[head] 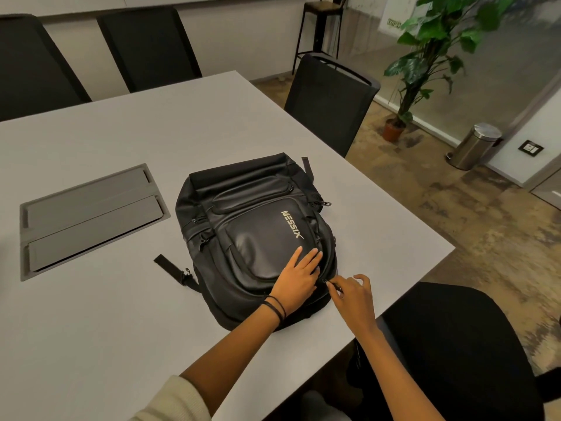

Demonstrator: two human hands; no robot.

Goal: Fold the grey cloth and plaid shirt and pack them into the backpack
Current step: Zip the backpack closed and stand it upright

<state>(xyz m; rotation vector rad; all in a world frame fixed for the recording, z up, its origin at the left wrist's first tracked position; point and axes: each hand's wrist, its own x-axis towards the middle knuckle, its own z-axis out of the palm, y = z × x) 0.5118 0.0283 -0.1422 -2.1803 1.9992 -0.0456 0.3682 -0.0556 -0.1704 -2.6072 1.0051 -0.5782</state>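
A black backpack (252, 226) with a white logo lies flat on the grey table (121, 314), its front panel facing up. My left hand (299, 276) presses flat on the lower part of the front panel with straight fingers. My right hand (353, 294) is at the bag's near right corner and pinches a small black zipper pull (332, 285) between thumb and forefinger. No grey cloth or plaid shirt is in sight.
A recessed grey cable hatch (88, 220) sits in the table to the left of the bag. Black chairs stand at the far side (145, 47), at the right edge (328, 101) and right beside me (455, 344). A potted plant (425, 56) and a steel bin (476, 145) are on the floor at right.
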